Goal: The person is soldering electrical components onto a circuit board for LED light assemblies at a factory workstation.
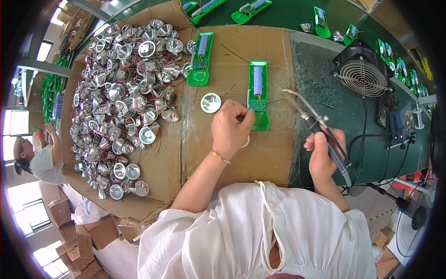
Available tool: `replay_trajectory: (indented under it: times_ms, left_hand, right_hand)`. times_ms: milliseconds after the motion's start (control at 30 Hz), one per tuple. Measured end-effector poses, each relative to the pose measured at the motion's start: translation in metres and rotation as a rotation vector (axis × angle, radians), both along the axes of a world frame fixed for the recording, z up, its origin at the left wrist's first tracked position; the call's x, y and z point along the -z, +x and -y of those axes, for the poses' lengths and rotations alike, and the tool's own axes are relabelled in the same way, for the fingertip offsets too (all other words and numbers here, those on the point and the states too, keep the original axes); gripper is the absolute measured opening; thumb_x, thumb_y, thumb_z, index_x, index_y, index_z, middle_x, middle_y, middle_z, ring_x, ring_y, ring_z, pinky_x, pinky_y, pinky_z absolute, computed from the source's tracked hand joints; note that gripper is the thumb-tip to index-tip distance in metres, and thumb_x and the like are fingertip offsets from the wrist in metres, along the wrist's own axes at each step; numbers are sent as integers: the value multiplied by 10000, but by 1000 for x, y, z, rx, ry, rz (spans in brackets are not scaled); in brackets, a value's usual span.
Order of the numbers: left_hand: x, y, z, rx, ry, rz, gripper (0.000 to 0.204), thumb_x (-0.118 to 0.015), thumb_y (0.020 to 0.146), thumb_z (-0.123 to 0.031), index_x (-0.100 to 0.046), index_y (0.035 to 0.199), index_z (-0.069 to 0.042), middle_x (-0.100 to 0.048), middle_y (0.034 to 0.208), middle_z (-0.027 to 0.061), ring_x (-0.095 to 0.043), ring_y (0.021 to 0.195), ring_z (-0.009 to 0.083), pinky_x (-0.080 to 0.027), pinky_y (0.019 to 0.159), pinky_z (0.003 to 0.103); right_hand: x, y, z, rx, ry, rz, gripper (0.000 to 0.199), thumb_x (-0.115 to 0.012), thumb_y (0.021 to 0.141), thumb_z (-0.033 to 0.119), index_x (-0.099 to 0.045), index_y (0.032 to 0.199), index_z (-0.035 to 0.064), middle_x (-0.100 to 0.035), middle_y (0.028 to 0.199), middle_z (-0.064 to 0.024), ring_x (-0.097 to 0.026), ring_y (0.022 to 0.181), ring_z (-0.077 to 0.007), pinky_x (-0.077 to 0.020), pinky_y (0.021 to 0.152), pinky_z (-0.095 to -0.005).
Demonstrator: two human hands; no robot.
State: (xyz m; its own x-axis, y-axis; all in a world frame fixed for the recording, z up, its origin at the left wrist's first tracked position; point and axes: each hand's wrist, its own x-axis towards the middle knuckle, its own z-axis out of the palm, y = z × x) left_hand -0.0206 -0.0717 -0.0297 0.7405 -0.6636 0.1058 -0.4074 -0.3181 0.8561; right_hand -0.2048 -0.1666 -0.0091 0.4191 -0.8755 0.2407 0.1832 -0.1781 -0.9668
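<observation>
My left grip is closed, fingertips pinched on thin wires at the lower left edge of a green tray; the hand rests on the cardboard that covers the counter, and a small white disc peeks out just under its heel; a beaded band sits on that wrist. My right grip is closed around the handle of a soldering iron, held raised over the seam between cardboard and bare green counter; the iron's tip points up and left toward the tray, near it but apart; a dark cable runs from the handle down past my wrist.

The tray lies lengthwise in front of me, holding a blue-white cylindrical cell in its upper half, with red and black wires at its lower end. Just left of the tray, beside my left knuckles, a single silver reflector lies face up on the cardboard; farther up and left lies a second green tray with its own cell. Beyond that, a big heap of reflectors with red wires fills a shallow cardboard box on my left.

To my right a black fan with a round grille stands on the counter; more green trays line the far edge. At the far left another person in white sits well apart.
</observation>
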Motion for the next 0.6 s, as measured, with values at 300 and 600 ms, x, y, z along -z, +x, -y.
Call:
replay_trajectory:
  times_ms: [300,600]
  left_hand:
    - [-1,-1,1,-1,46,51,173,-648,725,-144,-607,626,-8,-577,716,91,-568,576,219,-439,529,326]
    - [-29,-12,-14,34,-117,569,115,-702,670,-136,-624,737,-86,-557,780,59,-542,754,220,-416,677,338]
  right_hand:
    - [4,-19,26,237,-82,-75,166,-567,861,102,-496,925,-34,-580,680,-96,-539,534,-105,-453,493,-213]
    - [-10,-39,8,141,-110,86,181,-540,862,85,-453,967,-33,-561,672,-108,-529,540,-121,-456,508,-229]
